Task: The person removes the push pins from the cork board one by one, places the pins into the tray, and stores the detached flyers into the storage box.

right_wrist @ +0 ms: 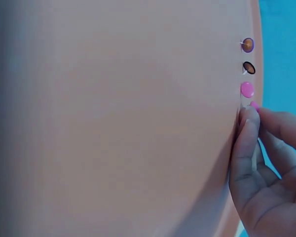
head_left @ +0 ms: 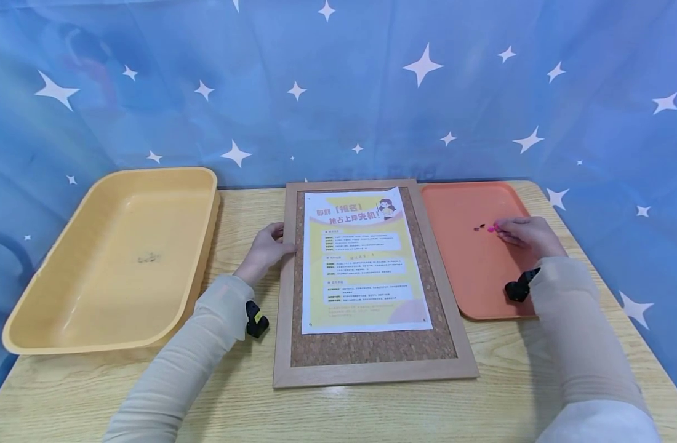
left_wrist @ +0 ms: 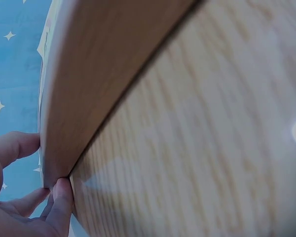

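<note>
Pink above the orange tray right of the corkboard, a tack sat pinched, we saw, in the narrow grip of the right hand, while the left hand held the corkboard's left edge, probably to steady it.

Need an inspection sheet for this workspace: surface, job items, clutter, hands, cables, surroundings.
Surface: wood-grain table.
Job items: poster on framed cork board; orange tray to its right, bearing a pink tack, a black-rimmed tack and a purple-rimmed tack.
Clutter: yellow bin left of the board, touched by neither hand; dark marks on its floor.
Hands: left hand grips the board's left edge; right hand pinches another pink tack over the tray.
Cables: nothing seen.
Surroundings: blue curtain with white stars behind the table.
</note>
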